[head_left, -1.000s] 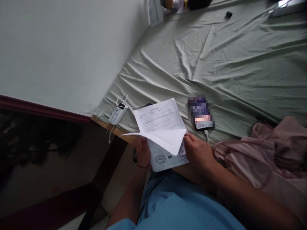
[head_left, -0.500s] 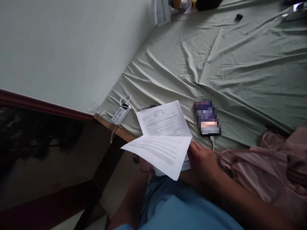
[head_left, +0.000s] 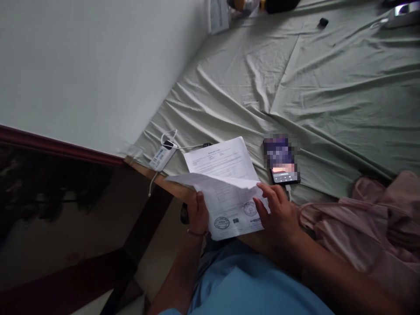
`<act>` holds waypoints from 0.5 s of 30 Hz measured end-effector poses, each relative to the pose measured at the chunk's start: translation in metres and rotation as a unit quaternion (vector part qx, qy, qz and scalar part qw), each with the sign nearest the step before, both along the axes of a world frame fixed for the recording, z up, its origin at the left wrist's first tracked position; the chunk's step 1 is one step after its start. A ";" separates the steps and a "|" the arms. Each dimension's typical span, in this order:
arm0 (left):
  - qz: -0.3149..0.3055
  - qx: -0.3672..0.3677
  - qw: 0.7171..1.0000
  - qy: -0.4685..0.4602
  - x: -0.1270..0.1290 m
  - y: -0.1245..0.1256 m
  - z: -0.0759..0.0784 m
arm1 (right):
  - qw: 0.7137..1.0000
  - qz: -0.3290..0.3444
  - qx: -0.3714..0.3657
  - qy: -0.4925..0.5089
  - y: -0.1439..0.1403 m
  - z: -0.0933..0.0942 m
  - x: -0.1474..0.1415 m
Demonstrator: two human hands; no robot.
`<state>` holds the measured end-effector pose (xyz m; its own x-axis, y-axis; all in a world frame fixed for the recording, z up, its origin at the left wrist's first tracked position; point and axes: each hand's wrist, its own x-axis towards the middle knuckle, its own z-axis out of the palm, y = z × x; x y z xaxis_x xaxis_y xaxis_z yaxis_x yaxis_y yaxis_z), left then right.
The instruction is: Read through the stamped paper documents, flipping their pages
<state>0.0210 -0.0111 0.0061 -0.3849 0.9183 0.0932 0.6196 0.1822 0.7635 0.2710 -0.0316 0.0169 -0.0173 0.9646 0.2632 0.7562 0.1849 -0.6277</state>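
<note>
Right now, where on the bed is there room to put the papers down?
The wide stretch of green sheet beyond the phone lies bare, up to the small black thing near the far edge. It is crowded at the near edge: the power bank, papers held by left hand and right hand, and pink cloth.

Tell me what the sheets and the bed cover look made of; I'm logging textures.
Sheets: thin matte white paper with black print and round stamps; the top one bends softly between the left hand and right hand. Bed cover: pale green woven cloth, probably cotton, matte, heavily creased.
</note>
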 end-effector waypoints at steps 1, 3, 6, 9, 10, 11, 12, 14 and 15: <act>0.003 -0.001 1.000 0.006 0.001 0.000 0.001 | 1.000 0.001 0.002 -0.006 0.000 0.001 0.001; 0.008 -0.003 1.000 -0.001 0.001 0.001 0.000 | 1.000 0.003 0.013 -0.003 0.001 0.003 0.002; 0.009 -0.008 1.000 -0.015 -0.001 0.001 -0.005 | 1.000 0.004 0.017 0.016 0.002 0.006 0.003; -0.003 -0.004 1.000 -0.021 -0.005 -0.001 -0.012 | 1.000 0.015 0.009 0.020 0.003 0.007 0.002; -0.009 0.000 1.000 -0.019 -0.006 -0.002 -0.014 | 1.000 0.027 0.005 0.015 0.003 0.007 0.002; -0.012 0.006 1.000 -0.014 -0.008 -0.003 -0.017 | 0.999 0.042 -0.002 0.006 0.003 0.007 0.002; -0.013 0.012 1.000 -0.011 -0.010 -0.004 -0.020 | 0.998 0.060 -0.012 -0.005 0.003 0.006 0.001; -0.005 0.019 1.000 -0.013 -0.013 -0.005 -0.026 | 0.994 0.090 -0.048 -0.032 0.003 0.005 0.000; 0.000 0.022 1.000 -0.016 -0.014 -0.005 -0.028 | 0.991 0.100 -0.071 -0.046 0.003 0.004 -0.001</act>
<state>0.0071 -0.0159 -0.0221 -0.3878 0.9138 0.1206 0.5949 0.1481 0.7900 0.2704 -0.0285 0.0209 -0.2295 0.9666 0.1137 0.7686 0.2517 -0.5881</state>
